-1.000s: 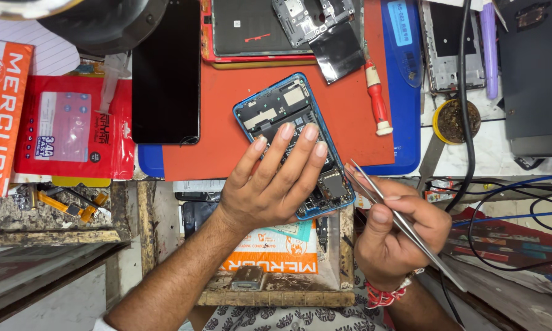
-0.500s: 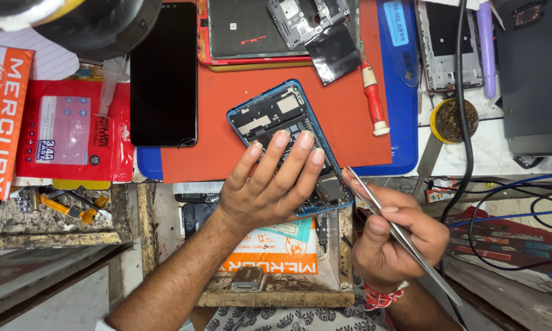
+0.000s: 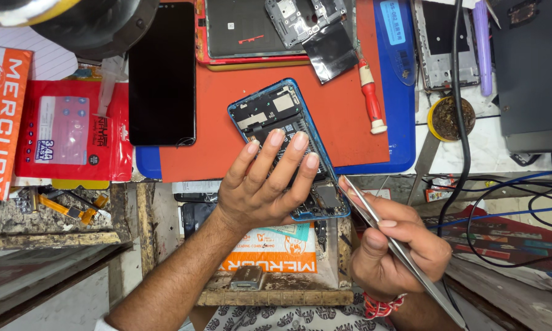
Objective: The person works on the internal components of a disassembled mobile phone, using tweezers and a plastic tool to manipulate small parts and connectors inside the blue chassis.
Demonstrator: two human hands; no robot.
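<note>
The opened phone (image 3: 288,147), blue-framed with its back off and its boards bare, lies tilted across the lower edge of the orange mat (image 3: 251,92), its bottom end overhanging the mat toward five o'clock, above a wooden tray (image 3: 270,297).

Risks, as a judgement: the tweezers' (image 3: 398,248) sharp tips sit right at the phone's lower corner, beside the exposed small board. A slip there could scratch a contact, tear a thin flex or bridge two points. The cause would be the phone rocking, since its overhanging end has no support under it and is steadied only by fingertip pressure. A loose part lifted out could also drop into the cluttered tray below.

The left hand (image 3: 260,190) comes in from seven o'clock and lies over the phone's lower half, its fingers (image 3: 276,150) spread apart and fairly straight, tips pressing flat on the inner plate; it grips nothing. The right hand (image 3: 395,251), from five o'clock, is curled closed around the tweezers, thumb and forefinger pinching the shaft. Whether the tips hold anything cannot be told.

Outward: at twelve o'clock lies a red-framed phone shell (image 3: 245,30) with a grey inner frame on it, at two o'clock a red-handled screwdriver (image 3: 371,95), at ten o'clock a black screen panel (image 3: 161,76), and at three o'clock dark cables (image 3: 466,153).
</note>
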